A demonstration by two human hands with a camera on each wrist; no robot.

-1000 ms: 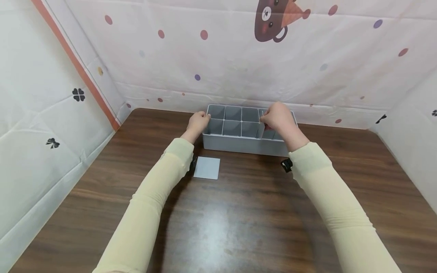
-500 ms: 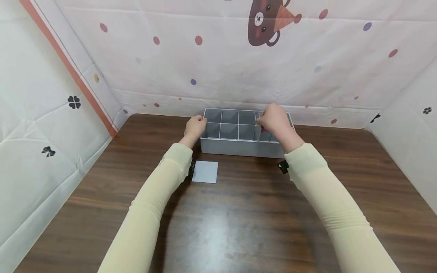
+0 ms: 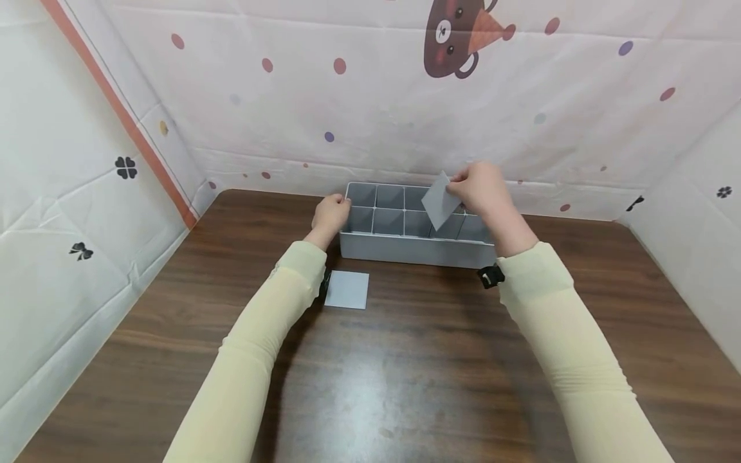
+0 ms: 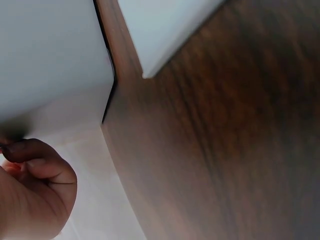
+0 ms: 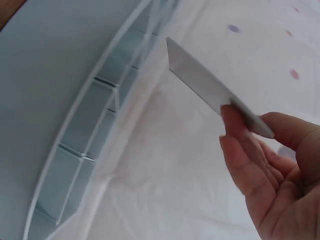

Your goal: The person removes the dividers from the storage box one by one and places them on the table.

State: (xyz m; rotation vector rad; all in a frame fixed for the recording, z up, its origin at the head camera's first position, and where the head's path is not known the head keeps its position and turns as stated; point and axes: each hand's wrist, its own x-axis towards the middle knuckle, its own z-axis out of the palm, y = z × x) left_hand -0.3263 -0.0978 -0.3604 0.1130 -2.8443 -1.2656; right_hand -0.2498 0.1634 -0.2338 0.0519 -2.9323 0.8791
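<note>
A long grey divided storage box [image 3: 417,251] stands at the back of the table, with dividers forming two rows of compartments. My left hand [image 3: 330,214] holds the box's left end, fingers curled at the rim; the left wrist view shows that hand [image 4: 40,192] against the box wall [image 4: 50,65]. Above the box's right half, my right hand [image 3: 482,188] pinches a thin grey square divider panel [image 3: 438,202], tilted corner-down. In the right wrist view, thumb and fingers grip one end of this panel [image 5: 202,82], apart from the box [image 5: 55,65].
Another flat light-grey square panel [image 3: 347,289] lies on the brown wooden table [image 3: 417,360], in front of the box's left part. A patterned cloth wall [image 3: 278,116] rises close behind the box. A black wrist camera [image 3: 491,276] hangs by the right cuff.
The right hand has lifted the divider panel up out of the box and shifted slightly right, turning the panel into view. The left hand stays at the box's left end.
</note>
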